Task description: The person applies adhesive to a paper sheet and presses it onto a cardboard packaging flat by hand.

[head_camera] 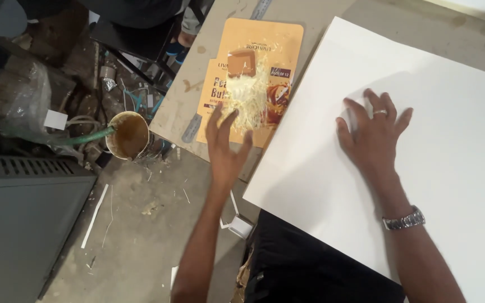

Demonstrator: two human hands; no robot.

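White board (422,168) under flat right hand (373,134), left hand (225,151) open beside

Head cam, steep down, close.

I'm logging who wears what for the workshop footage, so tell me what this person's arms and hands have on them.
Both forearms are bare, with no sleeves in view and no gloves. The right hand wears a silver ring on one finger, and a silver metal-link wristwatch sits on that wrist. The left hand wears nothing visible.

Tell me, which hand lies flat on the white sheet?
The right hand, with a ring and wristwatch, presses the white sheet. The left hand hovers by the orange carton.
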